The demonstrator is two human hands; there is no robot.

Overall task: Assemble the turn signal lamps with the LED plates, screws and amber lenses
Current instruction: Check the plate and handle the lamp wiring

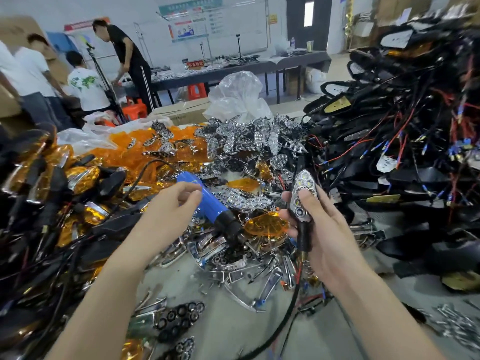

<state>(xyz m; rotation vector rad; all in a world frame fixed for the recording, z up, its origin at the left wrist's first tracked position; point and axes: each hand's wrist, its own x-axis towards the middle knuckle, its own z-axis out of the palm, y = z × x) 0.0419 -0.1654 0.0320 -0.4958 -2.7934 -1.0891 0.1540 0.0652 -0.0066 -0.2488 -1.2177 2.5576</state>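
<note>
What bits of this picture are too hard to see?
Head view:
- Tip of the screwdriver: buried among loose parts.
- Whether the left hand grips it: blurred, unclear.
- Underside of the lamp: covered by the right hand.
- Writing on the wall poster: too small, blurred.

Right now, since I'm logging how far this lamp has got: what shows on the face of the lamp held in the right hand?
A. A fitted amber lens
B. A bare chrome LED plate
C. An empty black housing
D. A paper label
B: the right hand grips the lamp, whose chrome LED plate is uncovered, while an amber lens lies loose on the pile beside it.
</note>
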